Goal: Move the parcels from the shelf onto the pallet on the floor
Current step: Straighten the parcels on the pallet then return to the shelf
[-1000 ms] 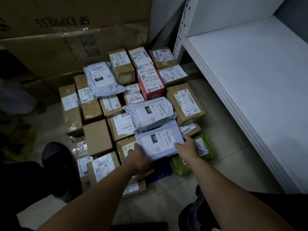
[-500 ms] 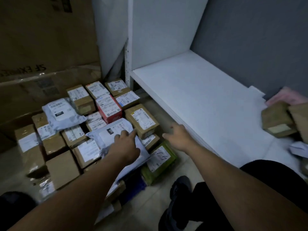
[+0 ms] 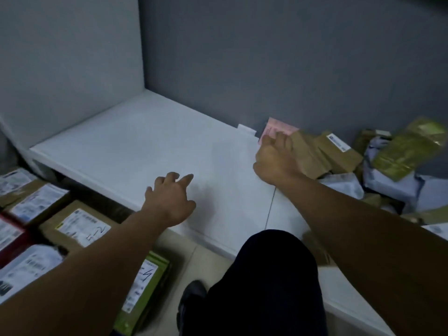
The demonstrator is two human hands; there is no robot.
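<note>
Two hands over shelf: L hand slack; R hand curled at back-edge brown box, grip unclear. Hasty pull may topple pile.

A white shelf runs from the left middle of the frame down to the lower right. At the right edge a heap of parcels lies on it: a pink packet against the back wall, two brown cardboard boxes tilted side by side, a green-gold padded bag leaning aslant on top, and grey plastic mailers beneath. In the lower left, more parcels lie flat and close together: a brown box marked "5-2", a green box with a handwritten label, a red box and a grey bag.
</note>
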